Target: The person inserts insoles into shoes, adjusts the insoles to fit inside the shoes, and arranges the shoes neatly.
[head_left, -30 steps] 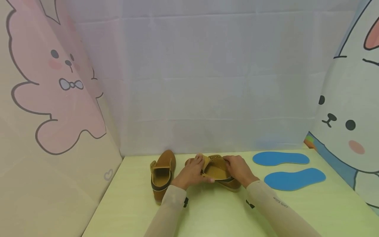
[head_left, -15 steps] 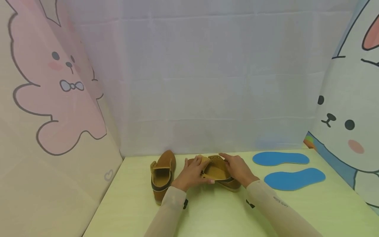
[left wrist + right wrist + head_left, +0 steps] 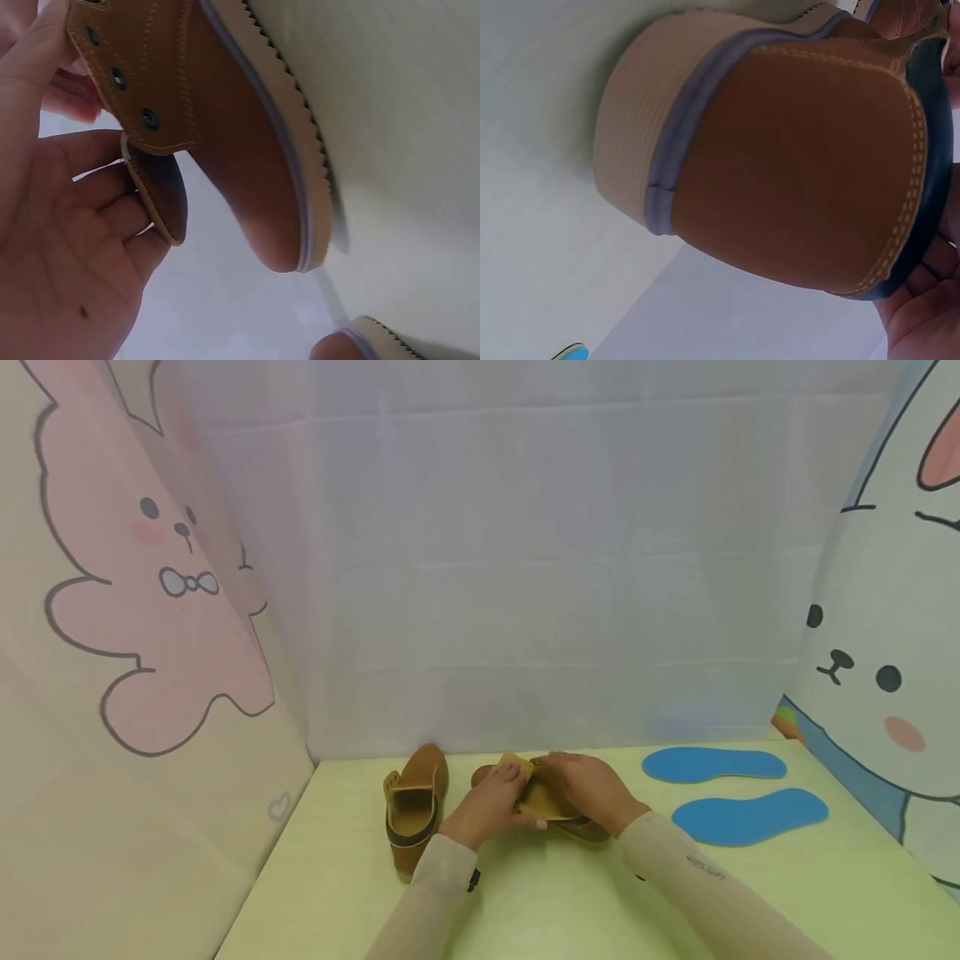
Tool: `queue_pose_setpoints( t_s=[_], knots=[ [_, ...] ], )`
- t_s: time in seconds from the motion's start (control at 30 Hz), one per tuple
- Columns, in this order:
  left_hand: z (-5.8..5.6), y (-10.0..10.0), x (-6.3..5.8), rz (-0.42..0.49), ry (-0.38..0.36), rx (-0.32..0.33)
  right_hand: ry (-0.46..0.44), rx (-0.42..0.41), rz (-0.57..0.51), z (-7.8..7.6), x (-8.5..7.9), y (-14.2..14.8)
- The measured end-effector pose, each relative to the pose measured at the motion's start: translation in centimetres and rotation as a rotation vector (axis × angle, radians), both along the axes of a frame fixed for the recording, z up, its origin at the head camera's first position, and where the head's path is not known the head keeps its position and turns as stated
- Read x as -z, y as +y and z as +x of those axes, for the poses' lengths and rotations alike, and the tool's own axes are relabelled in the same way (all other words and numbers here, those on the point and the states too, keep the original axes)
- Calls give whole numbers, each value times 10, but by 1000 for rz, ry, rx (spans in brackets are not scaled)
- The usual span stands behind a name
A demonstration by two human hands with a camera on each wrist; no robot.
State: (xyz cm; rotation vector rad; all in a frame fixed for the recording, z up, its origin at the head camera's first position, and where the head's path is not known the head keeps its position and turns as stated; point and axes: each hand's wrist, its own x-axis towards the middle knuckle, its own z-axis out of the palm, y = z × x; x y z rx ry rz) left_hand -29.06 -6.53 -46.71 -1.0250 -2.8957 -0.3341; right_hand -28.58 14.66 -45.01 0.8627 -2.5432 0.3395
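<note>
A brown lace-up shoe [image 3: 577,831] with a yellowish lining lies crosswise on the table, toe to the left. My left hand [image 3: 491,802] holds it at the front of the opening. In the left wrist view, its fingers curl behind the shoe tongue [image 3: 157,184], while the thumb lies by the eyelet flap [image 3: 112,75]. My right hand [image 3: 596,789] reaches over the heel side, covering most of the far flap and part of the opening; its fingertips are hidden. The right wrist view shows its fingers at the dark padded collar [image 3: 930,165] beside the heel.
The matching brown shoe [image 3: 408,852] stands on the left, toe toward the back curtain [image 3: 480,568]. Two blue insoles, a rear insole [image 3: 712,763] and a front insole [image 3: 750,817], lie flat on the right of the pale table [image 3: 540,910]. Curtains printed with rabbits border both sides.
My right hand has moved from the edge of the far eyelet flap to farther left over the opening, now covering the eyelets. My left hand stays at the tongue; the shoe hardly moves.
</note>
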Motion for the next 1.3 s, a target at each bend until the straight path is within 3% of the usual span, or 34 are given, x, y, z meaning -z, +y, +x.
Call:
queue_pose_setpoints(
  t_s=[0.13,0.37,0.57,0.73,1.3],
  knots=[
    [-1,-1,5,20,-14,-6,-37,46,39,-4,2,-2],
    [-3,1,7,39,-3,-24,-105,94,17,-16,8,0],
    [-3,1,8,13,-2,-41,-223,116,13,-28,13,5],
    [-4,1,8,43,-4,-36,-338,143,-1,-34,13,8],
    [-9,1,14,88,4,-34,-479,34,-98,-42,13,16]
  ],
)
